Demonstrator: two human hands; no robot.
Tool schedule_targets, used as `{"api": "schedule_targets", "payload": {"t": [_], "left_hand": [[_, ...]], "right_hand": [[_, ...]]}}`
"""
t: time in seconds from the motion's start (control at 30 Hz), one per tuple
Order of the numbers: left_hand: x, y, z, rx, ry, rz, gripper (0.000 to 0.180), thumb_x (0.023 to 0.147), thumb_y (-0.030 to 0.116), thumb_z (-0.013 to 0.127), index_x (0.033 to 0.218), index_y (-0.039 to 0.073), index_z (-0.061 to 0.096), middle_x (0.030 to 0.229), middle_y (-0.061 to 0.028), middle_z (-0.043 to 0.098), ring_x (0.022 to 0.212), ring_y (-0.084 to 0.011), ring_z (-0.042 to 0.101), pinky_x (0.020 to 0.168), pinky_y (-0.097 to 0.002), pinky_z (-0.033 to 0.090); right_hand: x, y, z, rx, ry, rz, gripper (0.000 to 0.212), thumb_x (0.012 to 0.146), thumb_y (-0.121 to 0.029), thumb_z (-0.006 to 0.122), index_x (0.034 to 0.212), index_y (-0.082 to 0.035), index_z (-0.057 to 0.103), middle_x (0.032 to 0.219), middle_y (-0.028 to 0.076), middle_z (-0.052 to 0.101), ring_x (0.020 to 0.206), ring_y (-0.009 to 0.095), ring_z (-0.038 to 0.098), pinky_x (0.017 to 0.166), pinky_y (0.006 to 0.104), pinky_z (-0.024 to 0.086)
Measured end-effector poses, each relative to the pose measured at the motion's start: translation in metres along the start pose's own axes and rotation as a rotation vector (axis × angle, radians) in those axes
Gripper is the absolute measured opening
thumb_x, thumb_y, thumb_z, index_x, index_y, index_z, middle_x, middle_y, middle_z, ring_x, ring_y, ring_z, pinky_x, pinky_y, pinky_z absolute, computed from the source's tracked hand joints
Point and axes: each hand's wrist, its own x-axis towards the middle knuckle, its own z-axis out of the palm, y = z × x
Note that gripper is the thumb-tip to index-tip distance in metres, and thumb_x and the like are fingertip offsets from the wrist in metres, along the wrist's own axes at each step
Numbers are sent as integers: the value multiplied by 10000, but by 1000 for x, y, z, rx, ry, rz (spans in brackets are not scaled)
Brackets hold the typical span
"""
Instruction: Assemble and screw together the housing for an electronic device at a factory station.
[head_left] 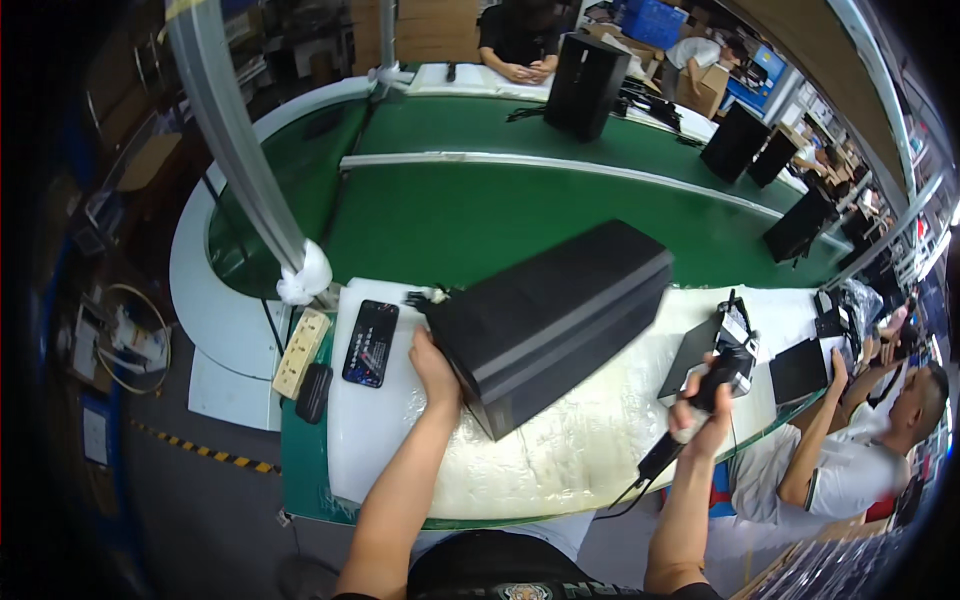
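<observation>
A long black box-shaped cabinet (560, 310) is tilted over the padded worktop in front of me. Wires with pale connectors (430, 297) stick out by its left end. My left hand (435, 372) grips that end, with part of the fingers hidden by the cabinet. In my right hand (698, 410) is a black electric screwdriver (660, 457), its cord trailing from the lower end and its head pointing away from me. Just beyond that hand lies a black panel (692, 350) with a dark and silver part (738, 340), partly covered by the hand and tool.
Left on the worktop (400, 450) lies a dark phone-like slab (371, 343), beside a power strip (301, 352) and a small black case (314, 392). A metal post (245, 140) rises there. Beyond runs a green conveyor (470, 205) with black cabinets (587, 85). A co-worker (840, 460) sits at right.
</observation>
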Motion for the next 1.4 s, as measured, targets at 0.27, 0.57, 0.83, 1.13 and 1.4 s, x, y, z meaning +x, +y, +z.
{"api": "schedule_targets", "payload": {"t": [0.27, 0.57, 0.83, 1.13, 1.4], "left_hand": [[-71, 31, 68, -363, -332, -286, 478, 961, 298, 371, 1329, 1, 440, 1389, -166, 468, 1321, -281, 417, 1123, -404, 304], [-50, 68, 224, -547, -648, -390, 235, 783, 103, 499, 995, 8, 466, 1222, -152, 514, 1199, -304, 466, 1117, -459, 299], [-7, 79, 305, -325, -590, -262, 658, 816, 132, 469, 1402, -64, 243, 1553, -221, 232, 1463, -345, 193, 1200, -477, 131], [7, -16, 154, 571, -730, -110, 197, 917, 66, 467, 1043, -5, 601, 889, -110, 659, 735, -196, 652, 686, -314, 544], [-3, -70, 5, 585, -671, 79, 163, 980, 28, 436, 981, -34, 587, 853, -94, 634, 707, -136, 621, 647, -264, 528]], "right_hand": [[-49, 69, -99, 259, 93, 578, 513, 945, -378, 568, 1342, -83, 430, 874, 115, 593, 506, 175, 515, 425, 316, 439], [-47, 83, -112, 288, 14, 659, 575, 937, -361, 604, 1374, -52, 394, 912, 126, 606, 528, 170, 522, 456, 318, 454], [-43, 87, -115, 286, -44, 659, 603, 931, -355, 613, 1383, -48, 359, 907, 135, 593, 528, 179, 528, 459, 321, 438], [-41, 75, -113, 186, -62, 729, 604, 935, -334, 618, 1393, -52, 345, 927, 119, 607, 557, 168, 547, 497, 322, 468], [32, 23, -84, -1355, -232, 749, 588, 870, -441, 645, 1209, 24, 521, 868, 173, 650, 662, 233, 648, 653, 378, 533]]}}
